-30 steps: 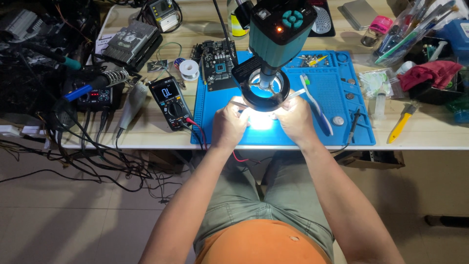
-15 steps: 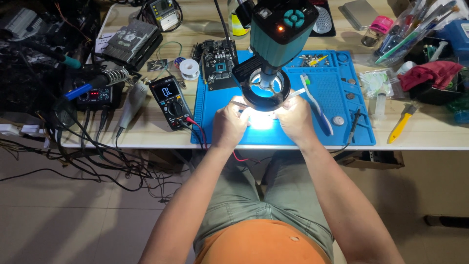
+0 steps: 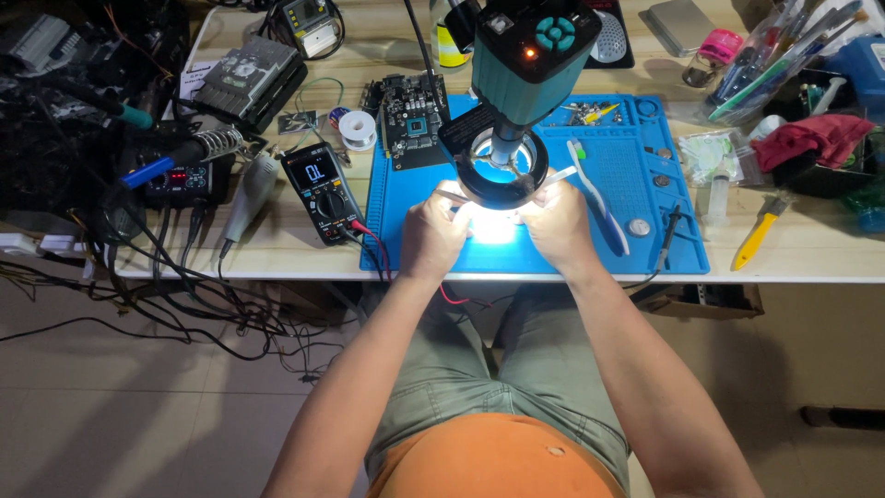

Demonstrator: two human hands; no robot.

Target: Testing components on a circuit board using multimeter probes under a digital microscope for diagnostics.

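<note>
Both of my hands sit under the teal microscope (image 3: 525, 46) and its ring light (image 3: 502, 171), on the blue mat (image 3: 645, 184) at the near edge of the surface (image 3: 802, 258). My left hand (image 3: 433, 235) is curled, pinching a thin probe (image 3: 454, 195); my right hand (image 3: 556, 226) is curled too, gripping a slim white tool (image 3: 560, 178). Glare between them hides the workpiece. Left of the mat lies a multimeter (image 3: 318, 189) with red lead, a circuit board (image 3: 410, 120) lies far left on the mat, a toothbrush (image 3: 599, 198) on my right
</note>
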